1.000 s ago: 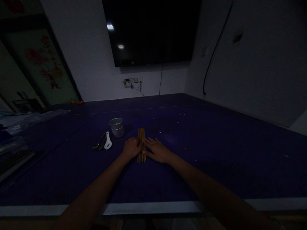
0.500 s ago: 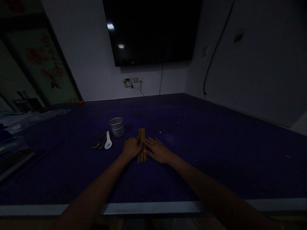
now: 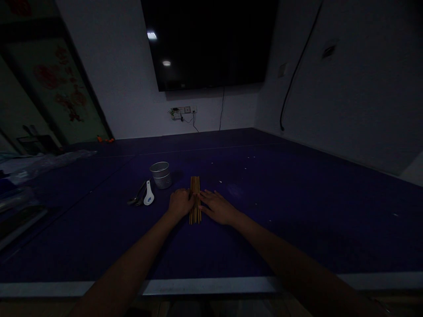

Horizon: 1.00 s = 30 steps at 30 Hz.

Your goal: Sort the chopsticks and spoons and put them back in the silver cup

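Note:
A flat bundle of several wooden chopsticks (image 3: 195, 184) lies on the purple tabletop, pointing away from me. On its left side is my left hand (image 3: 180, 203), fingers bent and closed, its thumb and fingertips against the sticks. My right hand (image 3: 218, 208) lies low on the other side, fingers stretched and apart, their tips touching the chopsticks. Further left stands a grey metal cup (image 3: 161, 177) with small holes in its side. Beside it rest a white soup spoon (image 3: 149, 194) with a blue mark and some dark metal cutlery (image 3: 135, 200), partly overlapping.
The purple table (image 3: 297, 211) has a pale front edge and reaches the wall. Small white scraps (image 3: 220, 182) are scattered right of the chopsticks. Clear plastic wrapping (image 3: 62, 161) and a dark flat object (image 3: 21, 224) lie at the left. A television (image 3: 211, 44) hangs above.

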Each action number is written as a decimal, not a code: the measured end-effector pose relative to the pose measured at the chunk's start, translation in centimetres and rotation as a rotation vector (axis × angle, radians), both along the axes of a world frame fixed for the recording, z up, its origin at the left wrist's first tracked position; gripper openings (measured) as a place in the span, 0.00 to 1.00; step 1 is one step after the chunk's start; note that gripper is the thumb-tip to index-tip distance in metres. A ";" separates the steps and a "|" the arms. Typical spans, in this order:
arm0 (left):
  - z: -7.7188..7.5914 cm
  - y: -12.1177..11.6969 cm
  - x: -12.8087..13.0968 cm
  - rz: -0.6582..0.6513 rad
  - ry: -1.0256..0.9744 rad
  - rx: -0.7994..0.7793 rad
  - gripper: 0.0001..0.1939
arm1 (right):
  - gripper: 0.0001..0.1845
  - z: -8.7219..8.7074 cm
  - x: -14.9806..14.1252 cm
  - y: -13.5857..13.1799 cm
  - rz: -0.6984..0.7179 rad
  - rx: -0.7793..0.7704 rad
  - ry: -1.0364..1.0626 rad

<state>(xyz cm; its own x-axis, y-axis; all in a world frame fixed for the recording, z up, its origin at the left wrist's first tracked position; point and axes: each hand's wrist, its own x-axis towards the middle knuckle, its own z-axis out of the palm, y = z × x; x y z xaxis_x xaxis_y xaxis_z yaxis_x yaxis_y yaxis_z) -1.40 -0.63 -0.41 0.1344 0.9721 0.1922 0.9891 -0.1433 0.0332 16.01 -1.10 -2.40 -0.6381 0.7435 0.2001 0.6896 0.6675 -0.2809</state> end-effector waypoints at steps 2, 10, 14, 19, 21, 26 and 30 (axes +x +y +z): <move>0.0 0.0 0.0 -0.003 0.009 0.000 0.22 | 0.31 0.0 0.0 0.1 0.002 0.002 -0.003; 0.1 -0.2 0.1 -0.012 0.016 -0.005 0.22 | 0.30 -0.1 -0.1 0.0 -0.009 0.008 0.005; 0.2 -0.2 0.1 -0.014 0.015 -0.009 0.22 | 0.29 -0.2 -0.1 0.0 -0.009 0.018 0.015; 0.3 -0.3 0.1 -0.017 0.012 -0.015 0.22 | 0.29 -0.2 -0.1 0.0 -0.010 0.023 0.013; 0.3 -0.4 0.1 -0.014 0.016 -0.014 0.23 | 0.29 -0.1 -0.1 0.0 -0.008 0.026 0.007; 0.3 -0.3 0.1 -0.020 0.022 -0.013 0.22 | 0.29 0.1 -0.1 -0.1 -0.003 0.019 -0.008; 0.4 -0.4 0.1 -0.022 0.027 -0.023 0.23 | 0.29 0.1 -0.1 -0.1 0.002 0.021 0.021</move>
<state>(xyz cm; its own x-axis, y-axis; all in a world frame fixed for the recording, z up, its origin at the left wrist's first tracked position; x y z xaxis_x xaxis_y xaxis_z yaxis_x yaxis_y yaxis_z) -1.34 -0.99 -0.02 0.1605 0.9731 0.1656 0.9863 -0.1644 0.0101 15.90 -1.25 -2.30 -0.6350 0.7379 0.2288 0.6824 0.6746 -0.2814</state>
